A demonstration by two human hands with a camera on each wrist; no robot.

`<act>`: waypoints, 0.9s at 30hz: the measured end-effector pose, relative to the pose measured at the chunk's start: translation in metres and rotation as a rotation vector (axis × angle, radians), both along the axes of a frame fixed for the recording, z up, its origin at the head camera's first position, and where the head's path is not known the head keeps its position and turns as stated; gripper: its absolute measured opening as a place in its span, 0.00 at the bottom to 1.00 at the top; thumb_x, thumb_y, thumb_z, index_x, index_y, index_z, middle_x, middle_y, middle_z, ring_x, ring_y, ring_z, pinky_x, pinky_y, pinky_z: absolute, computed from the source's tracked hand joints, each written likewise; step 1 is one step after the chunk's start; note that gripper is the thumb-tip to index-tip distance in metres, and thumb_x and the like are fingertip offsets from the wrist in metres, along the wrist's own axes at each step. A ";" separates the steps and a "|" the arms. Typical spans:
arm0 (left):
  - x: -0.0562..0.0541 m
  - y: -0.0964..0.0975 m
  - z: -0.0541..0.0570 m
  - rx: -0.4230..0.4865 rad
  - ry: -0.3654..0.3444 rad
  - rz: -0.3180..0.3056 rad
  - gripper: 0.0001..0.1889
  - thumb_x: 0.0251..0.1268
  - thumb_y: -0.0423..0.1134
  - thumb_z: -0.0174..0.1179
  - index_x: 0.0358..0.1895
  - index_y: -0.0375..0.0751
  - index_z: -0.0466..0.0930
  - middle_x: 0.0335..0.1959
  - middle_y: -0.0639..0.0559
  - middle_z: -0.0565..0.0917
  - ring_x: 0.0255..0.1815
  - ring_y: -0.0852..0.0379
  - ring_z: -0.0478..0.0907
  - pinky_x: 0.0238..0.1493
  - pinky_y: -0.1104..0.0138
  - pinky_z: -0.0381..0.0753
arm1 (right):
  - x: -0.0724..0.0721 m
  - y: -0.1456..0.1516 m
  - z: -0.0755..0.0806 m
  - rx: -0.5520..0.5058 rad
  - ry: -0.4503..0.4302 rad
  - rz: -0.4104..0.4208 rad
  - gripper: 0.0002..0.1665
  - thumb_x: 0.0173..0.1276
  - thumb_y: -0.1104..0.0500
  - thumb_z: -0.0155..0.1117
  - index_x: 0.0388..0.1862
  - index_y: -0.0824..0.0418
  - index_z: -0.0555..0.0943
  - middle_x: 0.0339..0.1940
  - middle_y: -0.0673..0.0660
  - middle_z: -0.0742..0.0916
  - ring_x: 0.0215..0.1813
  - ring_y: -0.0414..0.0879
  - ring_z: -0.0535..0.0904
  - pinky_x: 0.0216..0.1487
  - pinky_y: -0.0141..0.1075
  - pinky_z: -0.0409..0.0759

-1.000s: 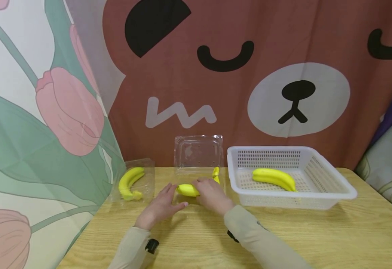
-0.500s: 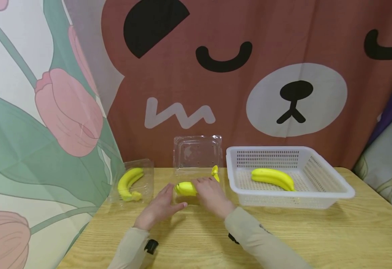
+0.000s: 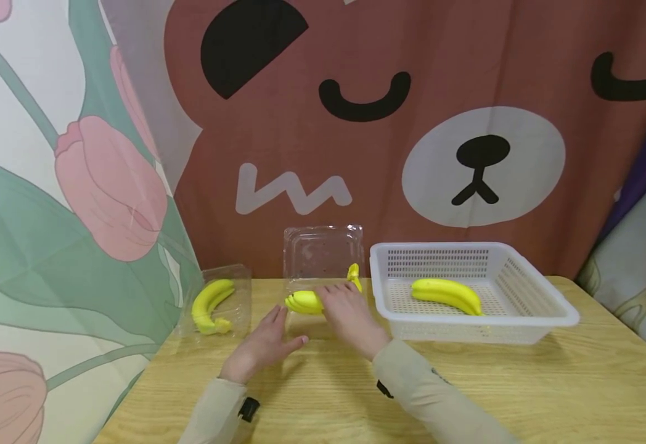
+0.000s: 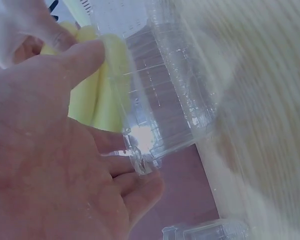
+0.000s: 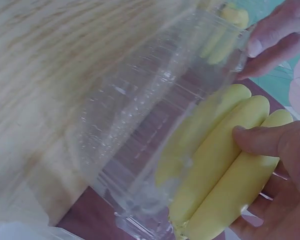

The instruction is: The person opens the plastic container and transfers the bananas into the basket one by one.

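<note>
My right hand (image 3: 352, 319) holds a bunch of yellow bananas (image 3: 304, 302), its thumb across the front in the right wrist view. Their stem end sticks out beyond the hand on the right. Behind and below them is a clear plastic clamshell box (image 3: 323, 254) with its lid raised; in the right wrist view the bunch (image 5: 225, 162) stands partly above the box rim. My left hand (image 3: 261, 349) is at the box's left side, thumb spread apart. In the left wrist view its fingertips touch a corner of the clear box (image 4: 162, 95).
To the left, another clear box (image 3: 243, 296) contains bananas (image 3: 206, 307). A white perforated basket (image 3: 475, 330) on the right holds another bunch of bananas (image 3: 446, 295). The wooden table (image 3: 323, 394) meets a printed curtain (image 3: 256, 240) at the back.
The bananas in my right hand have risen slightly and tipped up out of the box, the right fingers moving with them. My left hand stays at the box's side.
</note>
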State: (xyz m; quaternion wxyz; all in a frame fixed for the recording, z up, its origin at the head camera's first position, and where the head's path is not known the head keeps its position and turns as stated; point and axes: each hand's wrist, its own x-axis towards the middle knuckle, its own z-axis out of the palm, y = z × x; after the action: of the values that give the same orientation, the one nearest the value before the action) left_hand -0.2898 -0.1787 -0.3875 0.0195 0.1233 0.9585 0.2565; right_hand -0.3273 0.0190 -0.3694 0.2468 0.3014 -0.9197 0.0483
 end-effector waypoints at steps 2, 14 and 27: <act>0.001 0.001 -0.001 -0.018 0.008 -0.004 0.45 0.69 0.59 0.58 0.75 0.28 0.53 0.76 0.30 0.49 0.76 0.35 0.50 0.70 0.44 0.58 | 0.001 0.000 0.003 -0.007 0.023 0.008 0.25 0.62 0.64 0.71 0.58 0.56 0.77 0.52 0.55 0.86 0.54 0.52 0.81 0.60 0.49 0.74; -0.001 0.006 -0.008 -0.139 0.051 0.021 0.35 0.77 0.53 0.45 0.73 0.27 0.58 0.77 0.31 0.50 0.77 0.36 0.47 0.73 0.46 0.54 | 0.007 -0.001 0.020 -0.043 0.052 0.047 0.28 0.60 0.64 0.72 0.60 0.51 0.79 0.50 0.51 0.86 0.50 0.48 0.80 0.62 0.48 0.72; -0.006 0.006 -0.018 -0.144 0.123 0.048 0.38 0.76 0.57 0.46 0.72 0.26 0.59 0.76 0.28 0.51 0.76 0.34 0.48 0.73 0.46 0.53 | 0.014 0.004 0.032 -0.043 0.052 0.052 0.32 0.60 0.63 0.73 0.64 0.52 0.78 0.55 0.53 0.85 0.54 0.50 0.79 0.65 0.48 0.69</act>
State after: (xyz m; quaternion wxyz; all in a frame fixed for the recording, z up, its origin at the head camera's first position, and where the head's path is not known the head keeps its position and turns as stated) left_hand -0.2957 -0.1723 -0.4057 -0.0369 0.1140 0.9765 0.1792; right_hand -0.3130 0.0225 -0.3370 0.2755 0.3209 -0.9037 0.0665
